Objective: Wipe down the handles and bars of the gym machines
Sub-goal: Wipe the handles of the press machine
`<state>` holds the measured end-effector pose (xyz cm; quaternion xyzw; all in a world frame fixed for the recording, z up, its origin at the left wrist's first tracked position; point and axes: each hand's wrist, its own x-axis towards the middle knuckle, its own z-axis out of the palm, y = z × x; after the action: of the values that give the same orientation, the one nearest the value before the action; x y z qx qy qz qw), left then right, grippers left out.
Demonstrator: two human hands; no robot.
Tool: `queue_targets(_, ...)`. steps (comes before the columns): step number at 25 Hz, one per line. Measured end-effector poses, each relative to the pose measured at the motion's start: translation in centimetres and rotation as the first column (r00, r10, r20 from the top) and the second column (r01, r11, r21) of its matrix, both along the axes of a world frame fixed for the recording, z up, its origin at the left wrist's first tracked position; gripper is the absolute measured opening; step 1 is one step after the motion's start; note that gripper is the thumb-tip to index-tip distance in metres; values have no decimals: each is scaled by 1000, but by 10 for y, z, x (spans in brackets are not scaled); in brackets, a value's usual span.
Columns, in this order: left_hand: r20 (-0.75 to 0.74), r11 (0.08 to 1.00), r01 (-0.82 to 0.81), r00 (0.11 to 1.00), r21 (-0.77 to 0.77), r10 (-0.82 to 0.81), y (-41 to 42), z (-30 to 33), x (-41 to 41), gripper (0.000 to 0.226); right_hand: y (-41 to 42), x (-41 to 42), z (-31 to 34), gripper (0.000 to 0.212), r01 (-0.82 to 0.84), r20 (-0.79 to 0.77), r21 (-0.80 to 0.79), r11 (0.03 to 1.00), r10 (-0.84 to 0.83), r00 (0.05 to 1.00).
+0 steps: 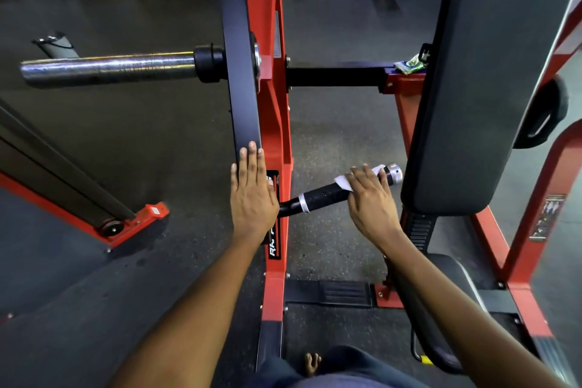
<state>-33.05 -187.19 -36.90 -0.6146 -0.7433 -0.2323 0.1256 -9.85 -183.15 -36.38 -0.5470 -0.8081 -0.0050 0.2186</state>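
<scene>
chrome weight sleeve (107,68) projects leftward from the black lever arm (241,72) of the red machine frame (274,142). left hand (252,195) lies flat with straight, released fingers against the lower end of the lever arm and the frame. black textured handle (321,195) extends rightward from the frame, rising slightly to a silver end cap (395,172). right hand (371,198) grasps a white wipe (343,183), fingers curled over it around the handle near the end cap. black back pad (472,88) stands at far right.
</scene>
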Motion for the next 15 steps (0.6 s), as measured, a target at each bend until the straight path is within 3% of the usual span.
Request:
queue_targets(2,-19,1000,-3,1000,-16,3,-1,1,0,61,-6,-12,-2,35,-11,-81,-29,1000,9,997)
queue_targets(6,-38,998,-17,999,-63,14,-3,7,3,59,-23,-43,15,29,-207,-251,-128,970,170,953)
queue_targets(8,3,1000,21,1000,-2,-21,-3,19,8,56,-17,-41,44,29,-155,-480,-268,951,8,877)
queue_targets(10,197,976,210,956,56,-217,6,46,22,48,-5,-33,77,22,-133,-609,-325,936,-100,787)
queue_targets(12,551,898,433,733,76,-400,20,80,43,36,5,-24,105,17,-204,-712,-379,903,-143,687)
queue_targets(14,824,848,527,456,53,-335,36,109,61,19,13,-16,124,12,-299,-786,-466,833,-235,571)
queue_targets(15,877,850,526,393,32,-276,45,118,66,13,14,-13,131,12,-329,-808,-498,802,-291,513)
